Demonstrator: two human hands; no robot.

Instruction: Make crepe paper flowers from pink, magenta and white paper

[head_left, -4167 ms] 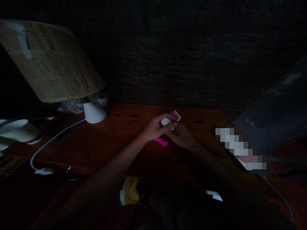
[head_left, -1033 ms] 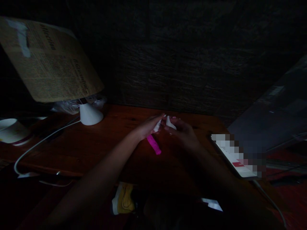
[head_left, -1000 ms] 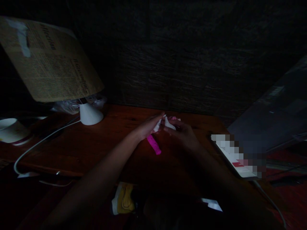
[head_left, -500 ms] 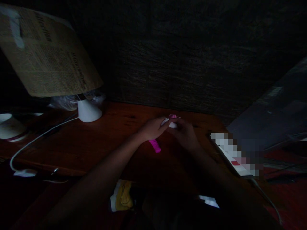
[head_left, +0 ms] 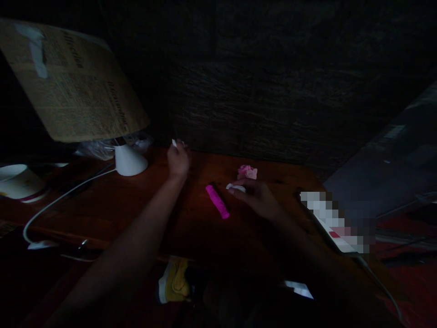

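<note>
My left hand (head_left: pixel 178 160) is raised at the back of the table, right of the lamp. Its fingers are closed on a small white soft piece (head_left: pixel 174 143), of which only a tip shows. At the middle right, my right hand (head_left: pixel 262 199) pinches a larger white soft piece (head_left: pixel 238 187) between thumb and fingers. What the white stuff is made of I cannot tell. Between the hands a bright magenta roll (head_left: pixel 217 202) lies slantwise on the wood. Just behind the right hand sits a crumpled pink lump (head_left: pixel 247 171), pale on one side.
On the wooden table (head_left: pixel 136 209) stands a lamp with a white base (head_left: pixel 130 160) and a newsprint shade (head_left: pixel 75 86). A paper cup (head_left: pixel 20 182) is at far left, and a clear plastic bag (head_left: pixel 97 149) lies behind the lamp. A pixelated flat device (head_left: pixel 334 223) with a cable lies right.
The hands were together on the white piece and have come apart. My left hand has moved left and back with a small white bit. The magenta roll and pink lump are now uncovered.
</note>
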